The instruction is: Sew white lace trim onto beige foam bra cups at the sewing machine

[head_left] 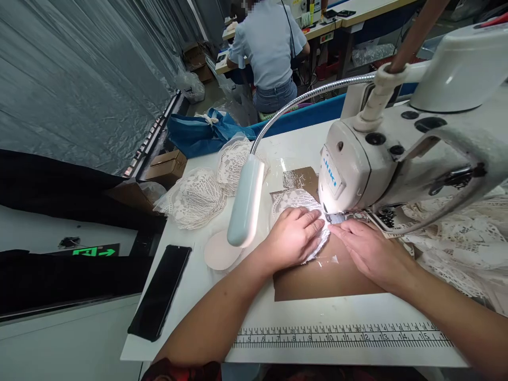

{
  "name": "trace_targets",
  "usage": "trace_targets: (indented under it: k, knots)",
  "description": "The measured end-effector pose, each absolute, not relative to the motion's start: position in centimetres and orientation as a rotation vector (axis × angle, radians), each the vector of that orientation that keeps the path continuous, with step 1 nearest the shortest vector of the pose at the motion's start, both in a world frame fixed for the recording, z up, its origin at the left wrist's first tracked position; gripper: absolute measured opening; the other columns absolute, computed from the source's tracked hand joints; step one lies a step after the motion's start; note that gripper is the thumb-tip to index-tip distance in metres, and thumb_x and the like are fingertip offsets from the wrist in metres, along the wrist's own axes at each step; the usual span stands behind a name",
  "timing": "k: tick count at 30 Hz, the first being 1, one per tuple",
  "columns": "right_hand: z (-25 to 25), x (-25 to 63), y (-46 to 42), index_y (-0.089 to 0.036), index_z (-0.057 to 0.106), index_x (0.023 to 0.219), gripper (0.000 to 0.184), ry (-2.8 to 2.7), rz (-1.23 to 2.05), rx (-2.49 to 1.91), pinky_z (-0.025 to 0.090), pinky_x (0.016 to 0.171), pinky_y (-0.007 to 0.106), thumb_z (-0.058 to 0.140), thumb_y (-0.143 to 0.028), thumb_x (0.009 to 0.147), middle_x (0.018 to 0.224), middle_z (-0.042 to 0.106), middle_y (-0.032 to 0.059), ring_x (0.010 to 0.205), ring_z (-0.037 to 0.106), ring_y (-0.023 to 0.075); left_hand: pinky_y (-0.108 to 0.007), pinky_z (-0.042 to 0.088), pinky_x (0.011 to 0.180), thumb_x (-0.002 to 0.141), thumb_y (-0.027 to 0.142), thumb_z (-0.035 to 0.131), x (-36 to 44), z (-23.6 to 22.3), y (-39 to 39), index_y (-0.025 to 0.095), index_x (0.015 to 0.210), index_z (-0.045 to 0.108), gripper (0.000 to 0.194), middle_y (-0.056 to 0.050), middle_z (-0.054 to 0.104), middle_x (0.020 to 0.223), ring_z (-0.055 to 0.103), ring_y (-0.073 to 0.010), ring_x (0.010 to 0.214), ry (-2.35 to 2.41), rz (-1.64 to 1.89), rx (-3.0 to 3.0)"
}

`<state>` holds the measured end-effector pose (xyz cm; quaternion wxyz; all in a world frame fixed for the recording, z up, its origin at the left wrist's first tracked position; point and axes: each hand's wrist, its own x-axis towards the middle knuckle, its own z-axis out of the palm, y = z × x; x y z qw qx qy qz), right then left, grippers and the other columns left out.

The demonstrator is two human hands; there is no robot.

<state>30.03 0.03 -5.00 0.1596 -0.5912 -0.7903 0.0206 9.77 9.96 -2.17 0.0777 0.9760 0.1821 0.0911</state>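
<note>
A white lace piece (293, 199) lies under the head of a sewing machine (349, 164), its edge close to the presser foot. My left hand (296, 235) rests flat on the lace, fingers stretched toward the needle area. On the other side, my right hand (365, 248) has its fingers pressed together beside the presser foot, at the lace's right edge. Whatever the right fingertips grip is too small or hidden to make out. Beneath both hands is a brown sheet (313, 280) on the white table (190, 328).
Lace cups (194, 198) are piled at the back left. A lamp (246, 201) on a bent metal neck hangs near my left hand. A beige round pad (221, 250), a phone (161, 291) and a ruler strip (341, 336) lie around. More lace (460, 233) is heaped right. A person (268, 47) sits ahead.
</note>
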Motion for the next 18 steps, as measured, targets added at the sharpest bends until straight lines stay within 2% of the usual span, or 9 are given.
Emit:
trace_targets:
  k: [6,11,14,18]
  knots:
    - [-5.0,30.4,-0.3,-0.024,0.068,0.117,0.040,-2.172,-0.092,-1.783,0.051,0.067,0.029,0.043,-0.015,0.088,0.110,0.071,0.0080,0.086,0.067,0.0198,-0.043,0.041,0.095,0.098,0.042,0.041,9.3,-1.8,9.7,0.017,0.122,0.062,0.041,-0.013,0.056,0.134,0.050,-0.0278,0.114,0.380,0.252,2.923]
    - [-4.7,30.2,-0.2,-0.024,0.064,0.123,0.044,-2.306,-0.021,-1.692,0.046,0.063,0.027,0.043,-0.011,0.087,0.102,0.070,0.0049,0.079,0.063,0.0165,-0.040,0.041,0.095,0.100,0.034,0.037,9.2,-1.5,9.9,0.013,0.124,0.060,0.039,-0.011,0.057,0.136,0.050,-0.0245,0.115,0.276,0.208,2.949]
    - [-4.3,29.8,-0.1,-0.022,0.066,0.119,0.044,-2.357,-0.093,-1.693,0.042,0.058,0.027,0.043,-0.007,0.084,0.091,0.068,0.0035,0.074,0.061,0.0167,-0.039,0.041,0.094,0.101,0.028,0.035,9.0,-1.6,10.1,0.013,0.128,0.058,0.038,-0.008,0.056,0.138,0.050,-0.0238,0.116,0.209,0.163,2.985]
    - [-3.9,29.3,-0.2,-0.022,0.068,0.115,0.045,-2.335,-0.134,-1.782,0.035,0.051,0.026,0.044,-0.003,0.081,0.090,0.069,0.0039,0.077,0.062,0.0171,-0.038,0.042,0.093,0.101,0.028,0.037,9.2,-1.9,10.0,0.014,0.130,0.056,0.037,-0.006,0.055,0.140,0.050,-0.0235,0.116,0.262,0.140,3.002]
